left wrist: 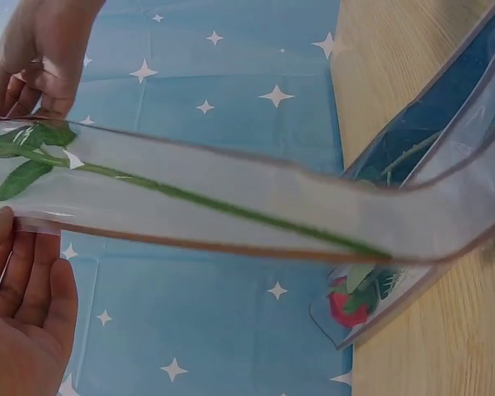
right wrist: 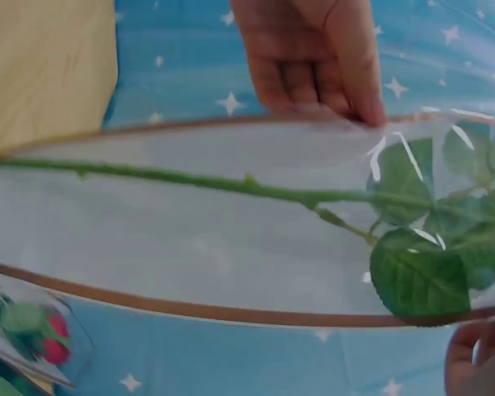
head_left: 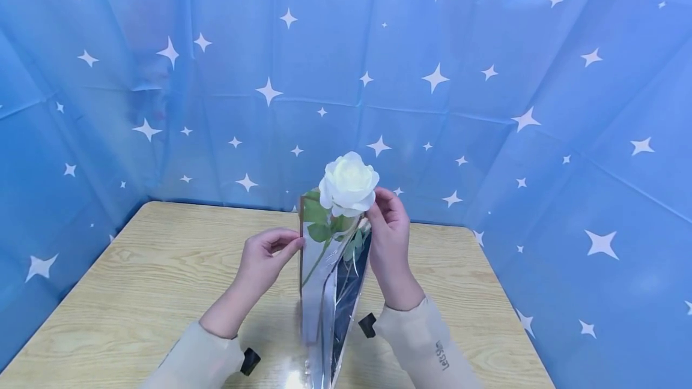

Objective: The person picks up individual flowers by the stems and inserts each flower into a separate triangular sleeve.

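A white rose (head_left: pixel 348 183) with green leaves and a long stem (left wrist: pixel 206 198) stands in a clear flower sleeve (head_left: pixel 316 317) edged in brown, its bloom at the top. My left hand (head_left: pixel 267 257) pinches the sleeve's left edge between thumb and fingers, level with the lower leaves. Higher up, close beside the bloom, my right hand (head_left: pixel 390 239) pinches the right edge. The right wrist view shows green leaves (right wrist: pixel 421 272) behind the shiny film. Beyond this sleeve, a red rose (left wrist: pixel 348 304) shows in clear wrapping; the head view hides its bloom.
A dark-backed wrapped flower (head_left: pixel 350 293) lies behind and right of the white rose's sleeve. The wooden table (head_left: pixel 178 269) has rounded far corners. A blue curtain (head_left: pixel 227 65) with white stars hangs around the table's back and sides. Small black pieces (head_left: pixel 250 362) sit at both cuffs.
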`<state>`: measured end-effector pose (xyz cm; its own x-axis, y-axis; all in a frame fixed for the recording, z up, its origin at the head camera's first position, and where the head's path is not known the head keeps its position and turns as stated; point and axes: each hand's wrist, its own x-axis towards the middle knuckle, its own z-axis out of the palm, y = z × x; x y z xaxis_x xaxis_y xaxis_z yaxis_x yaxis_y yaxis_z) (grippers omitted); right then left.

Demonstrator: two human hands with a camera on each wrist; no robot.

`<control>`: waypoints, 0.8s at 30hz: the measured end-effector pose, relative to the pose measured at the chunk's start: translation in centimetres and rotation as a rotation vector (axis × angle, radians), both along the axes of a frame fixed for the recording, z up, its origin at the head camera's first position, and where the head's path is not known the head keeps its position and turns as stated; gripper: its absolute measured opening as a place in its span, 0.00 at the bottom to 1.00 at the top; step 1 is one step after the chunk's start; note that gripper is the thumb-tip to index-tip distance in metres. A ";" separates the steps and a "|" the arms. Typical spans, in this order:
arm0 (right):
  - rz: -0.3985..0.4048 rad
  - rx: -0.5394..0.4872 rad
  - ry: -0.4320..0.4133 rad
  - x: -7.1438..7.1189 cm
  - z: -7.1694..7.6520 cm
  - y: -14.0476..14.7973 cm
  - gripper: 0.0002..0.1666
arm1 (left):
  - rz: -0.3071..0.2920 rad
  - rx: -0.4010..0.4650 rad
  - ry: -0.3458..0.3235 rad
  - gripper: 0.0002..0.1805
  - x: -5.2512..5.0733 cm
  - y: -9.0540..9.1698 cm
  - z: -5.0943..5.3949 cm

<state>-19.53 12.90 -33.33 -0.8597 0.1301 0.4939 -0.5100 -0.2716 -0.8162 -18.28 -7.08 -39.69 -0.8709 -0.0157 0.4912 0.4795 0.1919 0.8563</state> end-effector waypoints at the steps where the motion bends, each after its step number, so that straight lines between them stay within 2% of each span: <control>1: -0.016 0.016 0.022 0.0 0.2 0.0 0.06 | -0.001 0.005 -0.004 0.05 0.0 0.0 0.0; 6: -0.038 0.079 0.080 -0.2 0.7 0.2 0.09 | 0.033 0.009 0.028 0.05 -0.1 -0.2 0.3; 10: -0.022 0.110 0.107 -0.2 1.1 0.6 0.10 | 0.043 0.003 0.066 0.05 -0.3 -0.2 0.7; 18: -0.027 0.086 0.114 -0.4 1.5 1.0 0.10 | 0.021 0.038 0.038 0.05 -0.4 0.0 1.2; 22: -0.033 0.074 0.112 -0.5 1.7 0.8 0.08 | -0.015 0.052 0.026 0.07 -0.4 0.1 1.1; 24: -0.029 0.059 0.110 -0.7 1.8 0.6 0.07 | -0.040 0.061 0.011 0.07 0.1 0.2 1.7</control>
